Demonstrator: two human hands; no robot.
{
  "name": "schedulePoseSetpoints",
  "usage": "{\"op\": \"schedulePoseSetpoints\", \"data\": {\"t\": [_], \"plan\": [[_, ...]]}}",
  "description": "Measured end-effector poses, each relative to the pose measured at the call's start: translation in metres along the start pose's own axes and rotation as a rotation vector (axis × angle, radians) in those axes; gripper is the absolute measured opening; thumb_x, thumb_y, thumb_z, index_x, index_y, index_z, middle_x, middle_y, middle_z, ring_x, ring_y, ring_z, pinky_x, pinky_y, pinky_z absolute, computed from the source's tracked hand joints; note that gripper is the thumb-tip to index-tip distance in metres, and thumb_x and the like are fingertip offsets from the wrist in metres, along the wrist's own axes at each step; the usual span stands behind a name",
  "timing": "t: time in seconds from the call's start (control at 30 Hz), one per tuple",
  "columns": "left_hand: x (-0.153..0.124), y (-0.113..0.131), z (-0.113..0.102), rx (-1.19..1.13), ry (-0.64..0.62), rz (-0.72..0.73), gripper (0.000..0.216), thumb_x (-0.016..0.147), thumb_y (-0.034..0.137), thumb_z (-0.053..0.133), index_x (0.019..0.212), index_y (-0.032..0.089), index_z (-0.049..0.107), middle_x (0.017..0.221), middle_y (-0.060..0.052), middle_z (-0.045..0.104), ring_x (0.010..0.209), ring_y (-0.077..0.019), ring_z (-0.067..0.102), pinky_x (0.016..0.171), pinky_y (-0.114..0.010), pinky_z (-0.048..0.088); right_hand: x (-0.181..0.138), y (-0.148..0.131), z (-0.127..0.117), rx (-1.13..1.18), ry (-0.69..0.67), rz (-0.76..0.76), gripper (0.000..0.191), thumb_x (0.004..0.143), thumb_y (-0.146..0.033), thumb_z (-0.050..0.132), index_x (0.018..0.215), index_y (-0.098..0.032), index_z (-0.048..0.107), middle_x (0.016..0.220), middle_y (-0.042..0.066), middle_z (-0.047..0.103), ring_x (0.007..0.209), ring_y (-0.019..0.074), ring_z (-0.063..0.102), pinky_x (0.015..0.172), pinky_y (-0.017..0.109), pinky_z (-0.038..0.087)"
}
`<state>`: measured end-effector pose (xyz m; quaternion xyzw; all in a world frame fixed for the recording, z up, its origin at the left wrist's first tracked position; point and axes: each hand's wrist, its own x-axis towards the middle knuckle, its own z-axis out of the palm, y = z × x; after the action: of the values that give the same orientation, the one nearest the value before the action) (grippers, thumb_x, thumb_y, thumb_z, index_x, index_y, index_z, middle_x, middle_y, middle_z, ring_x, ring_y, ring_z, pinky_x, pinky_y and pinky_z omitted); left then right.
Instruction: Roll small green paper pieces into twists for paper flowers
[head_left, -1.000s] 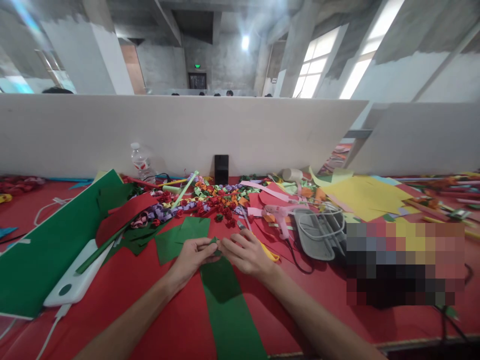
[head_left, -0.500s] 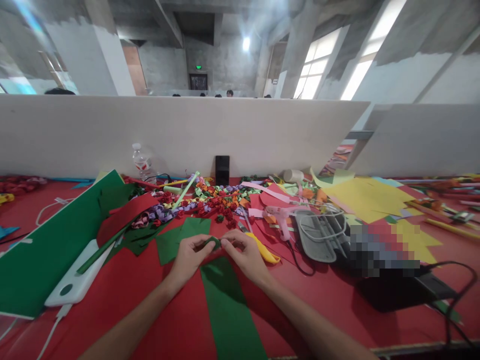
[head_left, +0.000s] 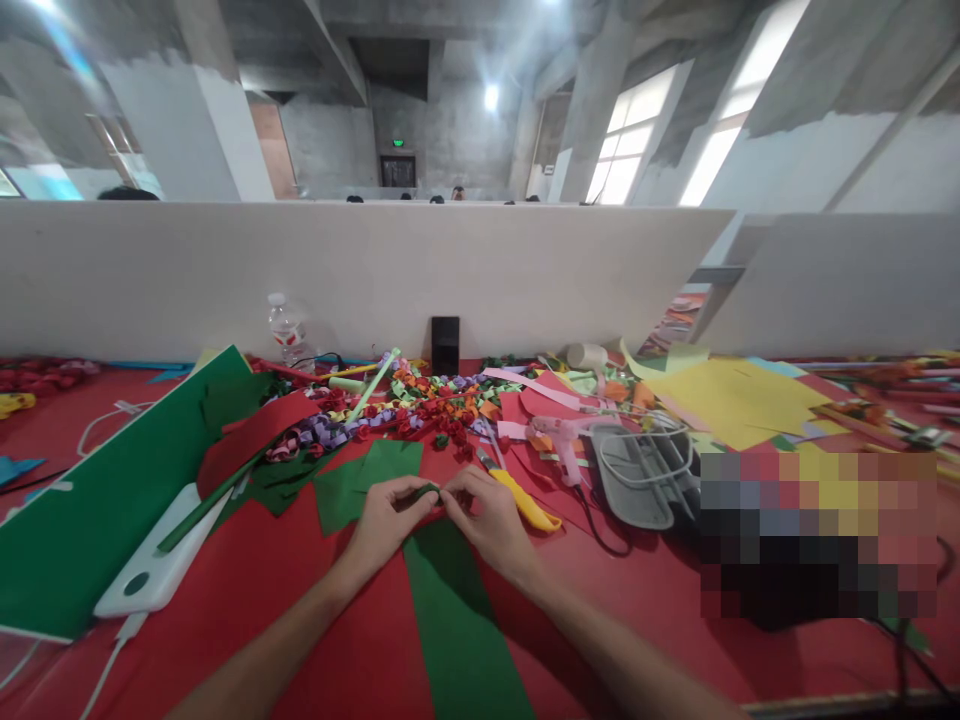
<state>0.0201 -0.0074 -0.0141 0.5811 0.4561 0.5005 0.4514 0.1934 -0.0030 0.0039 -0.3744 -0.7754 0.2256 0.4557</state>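
My left hand (head_left: 391, 518) pinches a small dark green paper piece (head_left: 428, 493), which looks curled; its exact shape is mostly hidden by the fingers. At the right end of that piece, the thumb and fingertips of my right hand (head_left: 489, 520) are closed on it. Beneath both hands a long green paper strip (head_left: 465, 630) runs toward me over the red tabletop (head_left: 322, 650). More green paper (head_left: 386, 465) lies just beyond my left hand. Beside my right hand rests a yellow-handled cutter (head_left: 531, 500).
Behind the hands lies a heap of curled colourful paper bits (head_left: 442, 405). A pink glue gun (head_left: 562, 445) and a grey tray (head_left: 634, 480) sit to the right. Leftward are a white power strip (head_left: 142, 575) and a green board (head_left: 97, 530). A phone (head_left: 445, 345) leans on the white partition (head_left: 360, 265).
The fingers of both hands have shifted slightly around the green paper piece, which shows less between them. The view has tipped up a little.
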Motion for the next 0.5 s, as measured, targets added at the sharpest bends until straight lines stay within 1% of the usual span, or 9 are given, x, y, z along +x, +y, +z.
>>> {"op": "schedulePoseSetpoints", "data": {"t": [0.1,0.17,0.27,0.33,0.4,0.43,0.5], "plan": [[-0.0002,0.0056,-0.0002,0.033,0.047,0.016,0.019,0.076,0.035,0.071,0.085,0.019,0.077,0.088,-0.007,0.076,0.085,-0.0233,0.068,0.08,-0.029,0.051,-0.0009,0.0035,0.0021,-0.042,0.007,-0.077,0.011,0.09,-0.018,0.057,0.08,-0.019,0.062,0.075,0.002,0.06,0.066,0.0143,0.056,0.061,0.025,0.045],[-0.0002,0.0087,-0.0008,0.028,0.06,0.043,0.017,0.076,0.034,0.071,0.081,0.019,0.077,0.088,-0.007,0.075,0.088,-0.0237,0.067,0.08,-0.029,0.051,-0.0013,0.0055,0.0027,-0.052,-0.003,-0.104,0.01,0.09,-0.018,0.057,0.081,-0.019,0.062,0.077,0.002,0.061,0.069,0.0149,0.057,0.062,0.025,0.046],[0.0004,0.0105,-0.0023,0.022,0.067,0.091,0.016,0.075,0.034,0.072,0.075,0.019,0.077,0.092,-0.009,0.072,0.091,-0.0234,0.065,0.074,-0.027,0.051,-0.0016,0.0058,0.0021,-0.041,-0.02,-0.084,0.011,0.091,-0.02,0.056,0.081,-0.019,0.061,0.076,0.002,0.061,0.068,0.0151,0.056,0.061,0.025,0.046],[0.001,0.0103,-0.0038,0.022,0.07,0.096,0.017,0.075,0.035,0.073,0.074,0.019,0.078,0.092,-0.009,0.069,0.086,-0.0212,0.064,0.066,-0.025,0.049,-0.0015,0.0041,0.0007,-0.018,-0.029,-0.05,0.014,0.092,-0.022,0.055,0.08,-0.019,0.062,0.074,0.002,0.06,0.066,0.015,0.056,0.06,0.026,0.046],[0.0018,0.0096,-0.0055,0.017,0.06,0.097,0.018,0.075,0.036,0.074,0.073,0.019,0.078,0.085,-0.007,0.067,0.075,-0.0176,0.062,0.062,-0.024,0.047,-0.0012,0.0016,-0.0007,0.016,-0.04,-0.021,0.016,0.093,-0.025,0.055,0.079,-0.019,0.063,0.072,0.002,0.06,0.065,0.015,0.056,0.06,0.026,0.046],[0.0021,0.0091,-0.0063,0.016,0.051,0.103,0.019,0.074,0.037,0.074,0.072,0.019,0.078,0.081,-0.006,0.066,0.071,-0.0163,0.06,0.061,-0.024,0.046,-0.0009,0.0005,-0.0012,0.036,-0.043,-0.007,0.018,0.093,-0.026,0.055,0.079,-0.019,0.064,0.072,0.002,0.06,0.065,0.015,0.056,0.06,0.026,0.046],[0.0028,0.0073,-0.0071,0.016,0.036,0.112,0.02,0.075,0.038,0.073,0.071,0.019,0.078,0.075,-0.005,0.066,0.069,-0.0162,0.06,0.064,-0.025,0.047,-0.0004,-0.0006,-0.0017,0.079,-0.037,0.025,0.019,0.092,-0.029,0.057,0.078,-0.019,0.065,0.071,0.002,0.061,0.064,0.0149,0.056,0.059,0.026,0.046]]}}
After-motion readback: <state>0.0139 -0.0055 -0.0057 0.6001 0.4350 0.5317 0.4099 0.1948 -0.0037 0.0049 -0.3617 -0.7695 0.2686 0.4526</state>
